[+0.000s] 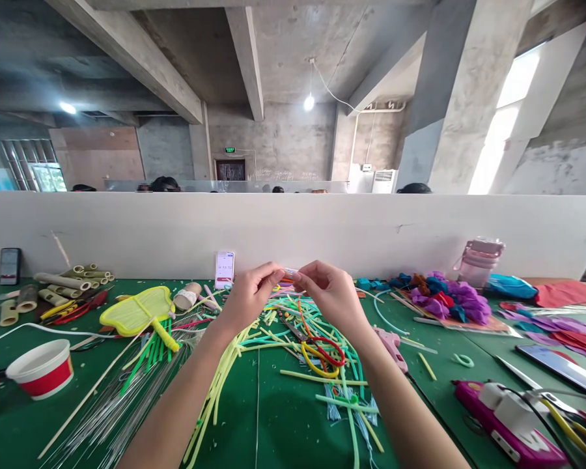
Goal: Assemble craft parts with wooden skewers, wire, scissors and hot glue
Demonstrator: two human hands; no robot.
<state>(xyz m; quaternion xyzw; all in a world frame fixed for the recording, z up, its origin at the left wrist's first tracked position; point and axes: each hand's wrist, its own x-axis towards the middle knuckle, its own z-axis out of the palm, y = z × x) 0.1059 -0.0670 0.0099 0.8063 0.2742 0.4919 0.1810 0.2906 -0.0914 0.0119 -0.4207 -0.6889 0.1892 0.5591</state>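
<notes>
My left hand (257,291) and my right hand (328,291) are raised over the green table, thumbs and forefingers pinched. Between the fingertips runs a small pale, thin strip (290,271); what it is I cannot make out. Below them lies a heap of yellow-green and turquoise tubes (273,332). Scissors (322,355) with red and yellow handles rest on the heap, under my right hand. Beside my right forearm is a pink glue gun (391,345), partly hidden. A yellow fan-shaped piece (139,311) with a handle lies left of my left hand.
A white partition (293,228) borders the table's far side, with a lit phone (224,269) against it. At left are bamboo pieces (66,286), a paper cup (43,371) and thin wires (112,397). Purple cloth petals (449,299), a pink bottle (479,264) and a magenta power strip (505,436) occupy the right.
</notes>
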